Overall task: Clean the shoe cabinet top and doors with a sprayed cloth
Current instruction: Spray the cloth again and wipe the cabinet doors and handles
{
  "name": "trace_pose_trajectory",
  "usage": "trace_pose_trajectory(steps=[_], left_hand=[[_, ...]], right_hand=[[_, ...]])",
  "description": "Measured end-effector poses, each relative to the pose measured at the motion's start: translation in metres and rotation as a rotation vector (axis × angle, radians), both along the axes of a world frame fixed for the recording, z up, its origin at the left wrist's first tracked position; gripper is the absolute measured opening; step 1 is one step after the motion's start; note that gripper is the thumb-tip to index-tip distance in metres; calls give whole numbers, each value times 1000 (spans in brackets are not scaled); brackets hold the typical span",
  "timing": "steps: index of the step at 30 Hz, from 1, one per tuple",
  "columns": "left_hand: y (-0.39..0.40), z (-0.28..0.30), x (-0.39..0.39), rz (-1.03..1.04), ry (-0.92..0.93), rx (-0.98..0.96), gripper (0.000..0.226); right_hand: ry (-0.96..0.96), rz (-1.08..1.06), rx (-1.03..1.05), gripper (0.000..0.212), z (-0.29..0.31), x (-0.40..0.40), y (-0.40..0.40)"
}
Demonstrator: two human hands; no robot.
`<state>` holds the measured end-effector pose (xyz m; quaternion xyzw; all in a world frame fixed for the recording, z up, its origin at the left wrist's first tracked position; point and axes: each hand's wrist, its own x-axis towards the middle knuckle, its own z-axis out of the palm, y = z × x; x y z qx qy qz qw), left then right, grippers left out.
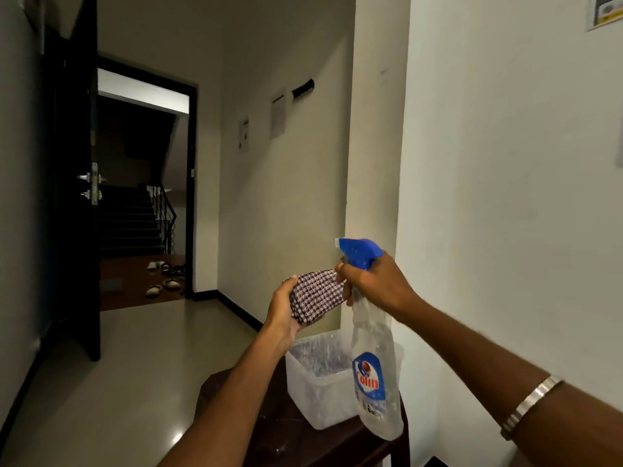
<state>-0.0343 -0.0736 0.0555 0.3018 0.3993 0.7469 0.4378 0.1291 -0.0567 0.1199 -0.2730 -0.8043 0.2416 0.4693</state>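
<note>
My left hand (282, 311) holds a folded checked cloth (315, 294) up at chest height. My right hand (374, 283) grips the neck of a clear spray bottle (376, 375) with a blue trigger head (360, 251); a finger lies on the trigger. The white nozzle points left, just above the cloth's upper edge. Below both hands is the dark brown shoe cabinet top (286, 429), dusty with pale specks. Its doors are out of sight.
A translucent plastic tub (305, 375) stands on the cabinet against the white wall (505, 197). A glossy tiled hallway floor (135, 365) runs left toward an open dark door (74, 183), with several slippers (165, 284) beyond the doorway and stairs behind.
</note>
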Motion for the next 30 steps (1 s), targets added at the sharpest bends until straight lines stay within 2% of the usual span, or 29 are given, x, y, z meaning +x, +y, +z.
trace_pose_trajectory(steps=[8,20,30], left_hand=[[-24,19,13,-49,64,41,30],[-39,16,28,-105,82,58,32],[-40,12,35,-107,119,65,34]], right_hand=[[-47,-59,-71,20,-41,5,-20],[-55,-52,-114,18,-41,9,-48],[-6,-203,-142,27,-39,42,-35]])
